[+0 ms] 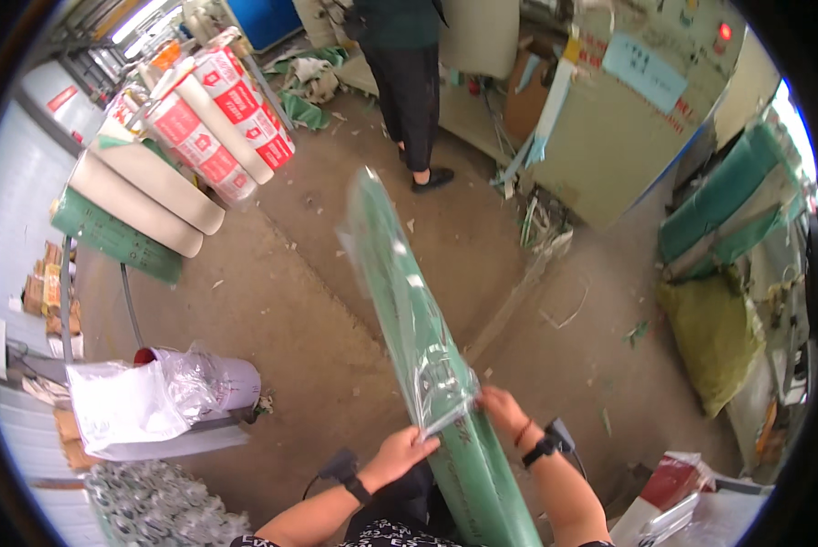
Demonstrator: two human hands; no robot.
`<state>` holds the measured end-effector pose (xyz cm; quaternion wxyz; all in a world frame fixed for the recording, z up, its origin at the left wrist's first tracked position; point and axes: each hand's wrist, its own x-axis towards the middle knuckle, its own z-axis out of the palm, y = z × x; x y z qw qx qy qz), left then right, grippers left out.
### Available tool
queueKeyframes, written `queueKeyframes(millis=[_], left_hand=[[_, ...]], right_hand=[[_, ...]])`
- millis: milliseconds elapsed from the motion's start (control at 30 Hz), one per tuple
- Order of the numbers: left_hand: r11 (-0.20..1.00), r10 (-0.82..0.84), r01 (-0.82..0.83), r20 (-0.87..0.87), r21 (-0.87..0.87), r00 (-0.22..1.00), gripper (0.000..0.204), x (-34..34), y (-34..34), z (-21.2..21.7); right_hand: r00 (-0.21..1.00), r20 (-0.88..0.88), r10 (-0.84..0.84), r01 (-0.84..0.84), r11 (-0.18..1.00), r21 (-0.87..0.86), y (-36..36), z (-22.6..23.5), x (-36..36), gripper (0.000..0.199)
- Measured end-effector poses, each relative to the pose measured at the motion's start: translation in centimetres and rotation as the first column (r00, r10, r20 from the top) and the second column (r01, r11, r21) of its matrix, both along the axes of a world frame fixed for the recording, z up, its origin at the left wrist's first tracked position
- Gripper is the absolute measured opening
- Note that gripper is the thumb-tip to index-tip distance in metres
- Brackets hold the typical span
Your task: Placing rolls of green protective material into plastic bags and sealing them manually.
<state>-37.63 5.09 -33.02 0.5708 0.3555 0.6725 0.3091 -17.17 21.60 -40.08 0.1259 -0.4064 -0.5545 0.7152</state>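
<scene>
Underfoot, scuffed brown floor [308,301] strewn with pale and green scraps [544,226] | along the left, pale ribbed wall [12,228] | overhead, long white tube lights [140,20], lit | right, boxy grey-beige metal cabinet [600,137], round red lamp [724,33] glowing

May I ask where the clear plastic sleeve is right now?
In the head view, the clear plastic sleeve covers the far part of the green roll near the centre, its near edge between the left hand and right hand.
</scene>
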Motion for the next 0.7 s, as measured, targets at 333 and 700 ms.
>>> queueKeyframes(millis=[333, 700], left_hand=[[0.999, 0.033, -0.035, 0.261, 0.006, 0.965, 0.015, 10.7, -7.1, 5.0], [0.806, 0.064, -0.439, 0.678, 0.398, 0.732, 0.009, 0.0, -5.0, 32.9]], right_hand=[[0.979, 0.173, 0.106, -0.162, 0.920, 0.356, -10.3, 6.7, 15.3, 0.021], [0.955, -0.185, 0.233, -0.086, 0.812, 0.578, -4.3, 41.9, 2.1, 0.014]])
